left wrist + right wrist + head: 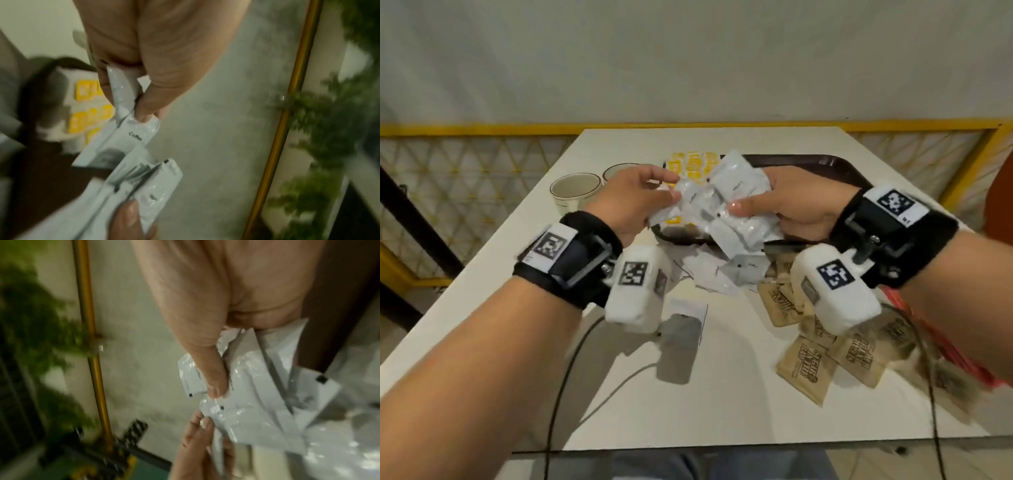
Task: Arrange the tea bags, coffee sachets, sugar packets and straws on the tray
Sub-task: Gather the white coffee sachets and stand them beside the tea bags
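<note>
Both hands hold one fanned bunch of white coffee sachets (726, 202) above the near left corner of the dark brown tray (825, 164). My left hand (673, 186) pinches a sachet marked "Coffee" (135, 138) at its end, between thumb and fingers. My right hand (756, 205) grips the bunch (257, 394), thumb on top and fingers hidden behind. Yellow tea bags (691, 164) lie in the tray's far left corner. More white sachets (722, 274) and several brown sugar packets (825, 349) lie on the table. Red straws (955, 359) show under my right forearm.
Two cream cups (575, 188) stand left of the tray. A grey and white packet (681, 335) lies near the table's front, beside a black cable (565, 370). A yellow railing (722, 125) runs behind the white table (482, 291).
</note>
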Demonstrator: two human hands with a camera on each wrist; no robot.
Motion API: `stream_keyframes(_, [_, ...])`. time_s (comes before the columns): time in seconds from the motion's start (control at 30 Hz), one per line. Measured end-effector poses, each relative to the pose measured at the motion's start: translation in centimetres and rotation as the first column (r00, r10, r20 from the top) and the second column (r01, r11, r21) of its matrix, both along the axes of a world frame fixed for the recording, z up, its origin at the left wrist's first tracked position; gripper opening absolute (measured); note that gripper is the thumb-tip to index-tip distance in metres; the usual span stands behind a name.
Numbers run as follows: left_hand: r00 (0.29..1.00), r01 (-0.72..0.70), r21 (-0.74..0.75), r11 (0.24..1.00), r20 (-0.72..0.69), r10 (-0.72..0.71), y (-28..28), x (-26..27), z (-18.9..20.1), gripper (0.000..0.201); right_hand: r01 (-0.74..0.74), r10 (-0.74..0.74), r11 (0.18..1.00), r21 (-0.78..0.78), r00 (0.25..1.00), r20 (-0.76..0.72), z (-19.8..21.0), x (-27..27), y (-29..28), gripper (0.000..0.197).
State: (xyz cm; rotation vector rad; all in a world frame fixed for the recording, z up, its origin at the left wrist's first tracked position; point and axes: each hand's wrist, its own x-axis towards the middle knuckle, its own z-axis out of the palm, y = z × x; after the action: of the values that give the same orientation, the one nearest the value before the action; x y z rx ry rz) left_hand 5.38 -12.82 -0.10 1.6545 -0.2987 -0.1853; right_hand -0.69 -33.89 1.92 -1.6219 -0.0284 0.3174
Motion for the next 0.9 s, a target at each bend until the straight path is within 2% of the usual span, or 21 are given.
stream_keyframes(0.1, [0.992, -0.074, -0.241, 0.968, -0.115, 0.047, -2.3, 0.1, 0.4, 0.016, 0.164, -0.192, 0.918, 0.361, 0.981, 0.042, -1.0, 0.5, 0.3, 0.045])
stream_keyframes(0.17, [0.975, -0.112, -0.420, 0.901, -0.224, 0.017, -3.7, -0.2, 0.1, 0.019, 0.214, -0.260, 0.841, 0.496, 0.965, 0.024, -1.8, 0.7, 0.7, 0.044])
stream_keyframes(0.2, [0.967, -0.124, -0.463, 0.878, -0.256, 0.002, -4.3, -0.4, -0.2, 0.020, 0.229, -0.276, 0.814, 0.533, 0.961, 0.009, -2.3, 0.6, 0.9, 0.045])
stream_keyframes(0.43, [0.940, -0.039, -0.526, 0.850, -0.308, -0.147, -5.7, -1.8, -1.7, 0.017, 0.231, -0.284, 0.781, 0.580, 0.959, 0.000, -4.3, 0.1, 0.6, 0.058])
stream_keyframes(0.6, [0.897, 0.022, -0.536, 0.844, -0.362, -0.253, -5.2, -2.6, -2.0, 0.033, 0.116, -0.137, 0.780, 0.615, 0.991, -0.013, -3.6, -1.1, -0.1, 0.049])
stream_keyframes(0.67, [0.884, 0.047, -0.535, 0.844, -0.371, -0.284, -5.2, -2.8, -2.1, 0.033, 0.102, -0.115, 0.784, 0.613, 0.993, -0.017, -3.6, -1.4, 0.1, 0.044])
stream_keyframes(0.77, [0.882, 0.027, -0.528, 0.849, -0.387, -0.269, -5.2, -3.0, -1.9, 0.024, 0.169, -0.191, 0.754, 0.634, 0.981, -0.035, -3.6, -1.3, 0.1, 0.044])
stream_keyframes(0.9, [0.913, -0.039, -0.560, 0.828, -0.356, -0.198, -5.0, -2.6, -2.2, 0.048, 0.282, -0.312, 0.661, 0.695, 0.946, -0.088, -3.5, -1.0, -0.4, 0.054])
